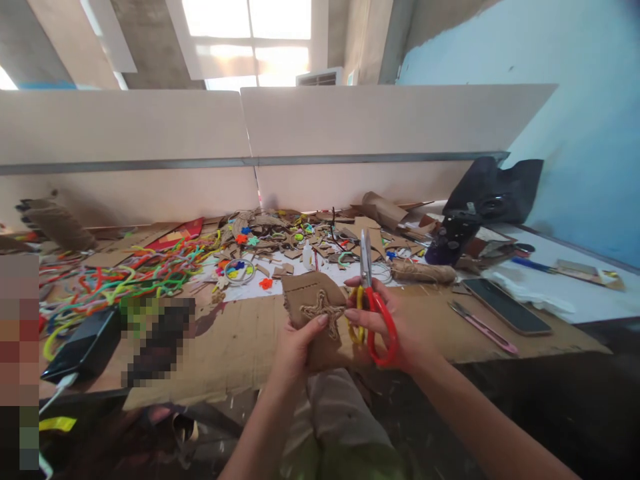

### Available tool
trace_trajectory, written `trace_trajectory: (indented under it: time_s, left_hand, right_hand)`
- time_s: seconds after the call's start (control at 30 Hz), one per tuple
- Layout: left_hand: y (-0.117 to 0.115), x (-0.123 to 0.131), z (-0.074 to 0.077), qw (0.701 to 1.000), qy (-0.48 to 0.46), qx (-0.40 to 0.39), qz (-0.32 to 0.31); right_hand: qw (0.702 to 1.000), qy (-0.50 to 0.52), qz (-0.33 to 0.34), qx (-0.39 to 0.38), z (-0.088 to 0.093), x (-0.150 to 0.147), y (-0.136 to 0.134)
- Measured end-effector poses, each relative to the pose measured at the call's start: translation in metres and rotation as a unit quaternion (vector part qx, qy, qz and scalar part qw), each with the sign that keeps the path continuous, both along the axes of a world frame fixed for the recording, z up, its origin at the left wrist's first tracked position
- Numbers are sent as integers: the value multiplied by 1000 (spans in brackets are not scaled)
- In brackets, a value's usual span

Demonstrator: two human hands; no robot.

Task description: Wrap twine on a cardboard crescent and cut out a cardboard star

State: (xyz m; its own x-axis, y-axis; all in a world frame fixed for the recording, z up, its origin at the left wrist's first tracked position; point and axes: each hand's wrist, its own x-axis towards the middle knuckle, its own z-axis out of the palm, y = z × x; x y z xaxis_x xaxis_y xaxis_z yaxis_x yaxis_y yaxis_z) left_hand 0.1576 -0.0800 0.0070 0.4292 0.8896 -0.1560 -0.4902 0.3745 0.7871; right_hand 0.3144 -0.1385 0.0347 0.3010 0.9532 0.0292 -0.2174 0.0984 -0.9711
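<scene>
My left hand grips a piece of cardboard by its lower left side, with the thumb on its face. A star of twisted twine lies on that cardboard. In my right hand are scissors with one red and one yellow handle, their blades pointing up and away and looking nearly together. The right fingertips are close to the cardboard's right edge; whether they touch it I cannot tell. Both hands are above the front of a large cardboard sheet on the table.
Colourful pipe cleaners pile up at left, near a black device with a white cable. Cardboard scraps, felt flowers and a small white glue bottle fill the back. At right lie a twine roll, a pink cutter knife and a phone.
</scene>
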Motion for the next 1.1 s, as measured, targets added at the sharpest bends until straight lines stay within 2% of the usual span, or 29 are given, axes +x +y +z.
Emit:
trace_trajectory:
  time_s: [0.3,0.57,0.67,0.8,1.0,1.1]
  left_hand:
    - [-4,-5,-2,999,37,8,6]
    - [1,-16,-3,1000,15,0,-6]
    - [2,-20,-1,1000,19,-8,8]
    - [2,-22,2,1000,18,-19,11]
    - [1,-20,1,1000,4,-9,-11]
    - [3,-22,1,999,6,-16,-30]
  right_hand:
    - [999,-22,21,19,-11,-9,3]
    - [976,-197,92,-17,-4,20,-23]
    - [955,-265,122,-53,-5,36,-39]
    - [913,-366,152,-94,-5,50,-51]
    - [866,-451,182,-122,6,50,-50]
    - [855,-463,191,-135,13,48,-49]
